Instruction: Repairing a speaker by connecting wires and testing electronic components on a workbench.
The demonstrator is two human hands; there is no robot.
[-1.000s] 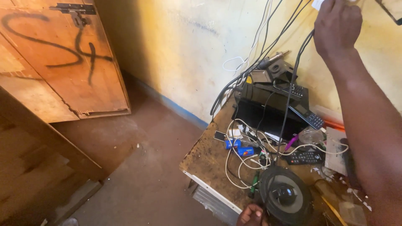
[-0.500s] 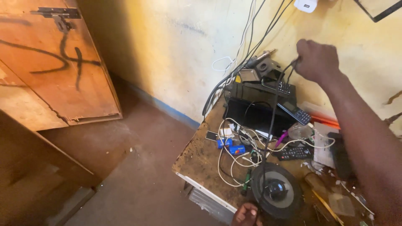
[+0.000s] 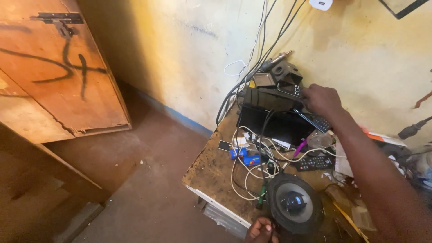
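Bench [image 3: 211, 173] cluttered with cables, right hand [image 3: 321, 100] at 1 o'clock, grip closed on phone [image 3: 290, 89], left hand [image 3: 260, 230] at 6 o'clock touching speaker [image 3: 294, 204], grip unclear

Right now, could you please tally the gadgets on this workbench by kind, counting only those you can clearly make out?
Remote controls: 2, one under the right hand at, one at
Round speaker: 1, at the left hand
Black flat box unit: 1
Small phone: 1
Blue batteries: 2
Total: 7
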